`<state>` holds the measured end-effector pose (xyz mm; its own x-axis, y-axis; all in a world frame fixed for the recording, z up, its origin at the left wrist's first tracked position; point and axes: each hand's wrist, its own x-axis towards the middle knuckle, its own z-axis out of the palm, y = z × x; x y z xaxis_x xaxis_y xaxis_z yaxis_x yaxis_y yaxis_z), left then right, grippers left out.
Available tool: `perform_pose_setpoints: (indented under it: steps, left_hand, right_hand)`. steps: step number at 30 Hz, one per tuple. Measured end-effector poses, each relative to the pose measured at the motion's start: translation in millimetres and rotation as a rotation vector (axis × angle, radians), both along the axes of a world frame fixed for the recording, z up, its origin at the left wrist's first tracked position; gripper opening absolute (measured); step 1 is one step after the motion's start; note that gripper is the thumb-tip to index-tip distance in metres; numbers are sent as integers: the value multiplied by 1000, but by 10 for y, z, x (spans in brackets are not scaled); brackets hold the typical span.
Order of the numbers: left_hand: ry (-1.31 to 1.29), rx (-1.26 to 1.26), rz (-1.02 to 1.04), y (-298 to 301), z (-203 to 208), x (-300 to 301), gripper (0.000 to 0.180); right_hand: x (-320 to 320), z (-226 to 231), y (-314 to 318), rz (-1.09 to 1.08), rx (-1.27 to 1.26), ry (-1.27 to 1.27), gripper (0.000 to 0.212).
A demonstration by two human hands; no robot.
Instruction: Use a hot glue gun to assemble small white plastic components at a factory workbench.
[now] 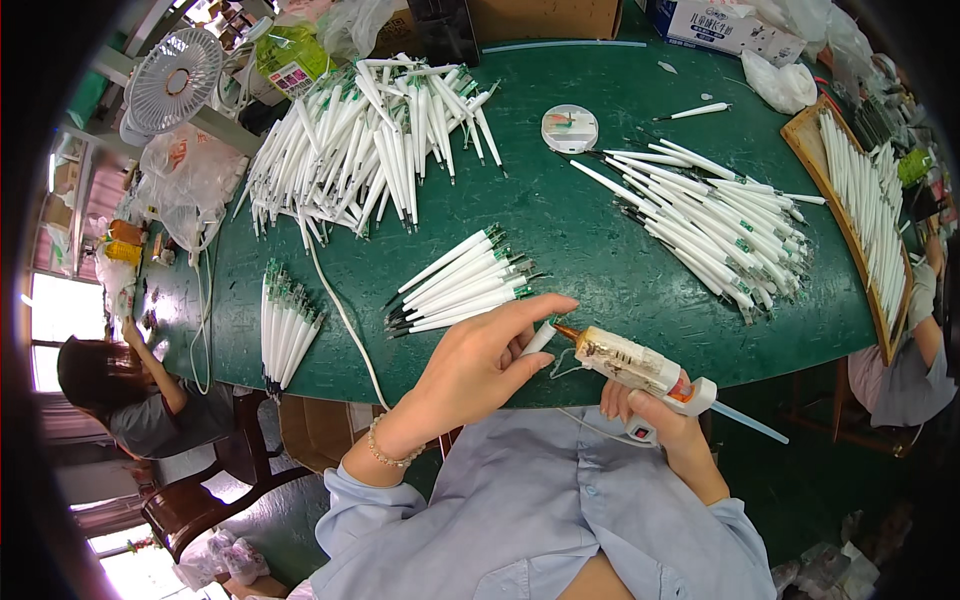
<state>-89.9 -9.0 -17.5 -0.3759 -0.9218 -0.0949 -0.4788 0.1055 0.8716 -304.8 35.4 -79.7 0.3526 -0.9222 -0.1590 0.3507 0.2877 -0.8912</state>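
Note:
My left hand (480,350) is closed around a white tapered stick (540,338) with a green part at its end. A hot glue gun (632,362), white and stained, is gripped in my right hand (660,420). Its brown nozzle meets or nearly meets the stick's green end; I cannot tell if they touch. A blue-tinted glue stick (750,423) pokes out of the gun's back. Just beyond my left hand lies a small row of similar sticks (465,285). A smaller bunch (290,325) is to its left.
A large heap of white sticks (375,140) covers the back left, and another pile (715,220) the right. Beside a round white dish (570,130) lies a loose stick (700,111). A wooden tray (835,190) holds more. A white cable (345,310) crosses the green table (530,225). Co-workers sit at both sides.

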Motion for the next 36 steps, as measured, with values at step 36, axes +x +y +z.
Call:
perform_pose_setpoints:
  steps: [36]
  left_hand:
    - [-502, -589, 107, 167, -322, 318, 15]
  right_hand:
    - [-303, -38, -144, -422, -270, 39, 36]
